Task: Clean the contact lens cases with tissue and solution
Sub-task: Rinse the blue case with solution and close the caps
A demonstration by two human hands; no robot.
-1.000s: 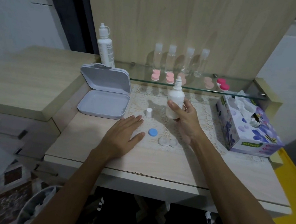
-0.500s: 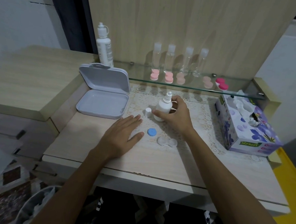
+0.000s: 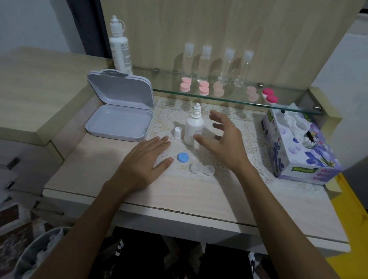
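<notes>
Head view. Progress, judged from the layout: the clear twin-well plastic contact lens case (image 3: pixel 202 169) lies open on the pale wood-grain counter (image 3: pixel 173 194), with its round blue cap (image 3: pixel 183 157) set just beside it to the left. The small white plastic solution bottle (image 3: pixel 193 128) stands upright, uncapped, its white cap (image 3: pixel 177 132) just left of it. No tissue is in either hand; the floral tissue box (image 3: pixel 299 146) stands well to the right, so wiping appears to remain.

The right hand (image 3: pixel 225 141) hovers just right of the bottle, fingers (image 3: pixel 216 116) spread wide, holding nothing. The left hand (image 3: pixel 147 160) rests flat on the counter, fingers straight, near the blue cap. The case lies between both wrists, untouched.
</notes>
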